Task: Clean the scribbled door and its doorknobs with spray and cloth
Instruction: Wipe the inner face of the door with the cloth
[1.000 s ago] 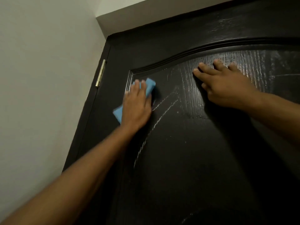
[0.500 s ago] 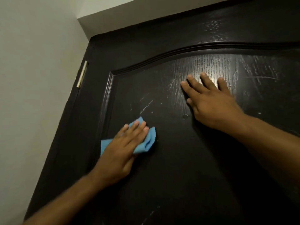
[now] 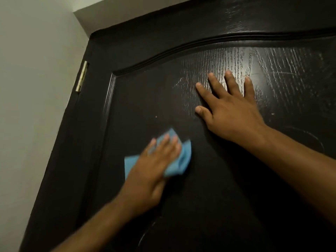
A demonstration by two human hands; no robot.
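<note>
A dark brown door (image 3: pixel 200 206) with an arched raised panel fills the view. My left hand (image 3: pixel 154 164) presses a folded blue cloth (image 3: pixel 183 160) flat against the panel, fingers straight and blurred by motion. My right hand (image 3: pixel 229 110) lies flat on the panel higher up, fingers spread. Faint white scribble marks (image 3: pixel 305 137) curve on the panel to the right of my right wrist, and another curved mark (image 3: pixel 145 235) shows near the bottom. Wet streaks shine at the panel's top right. No doorknob or spray bottle is in view.
A brass hinge (image 3: pixel 81 76) sits on the door's left edge against the dark frame. A pale wall (image 3: pixel 32 106) runs along the left, and a light ceiling strip (image 3: pixel 112 10) shows above the door.
My left hand wiped the cloth down from the panel's upper left corner to its middle, and the white scribble lines there are gone. My right hand stayed flat on the panel.
</note>
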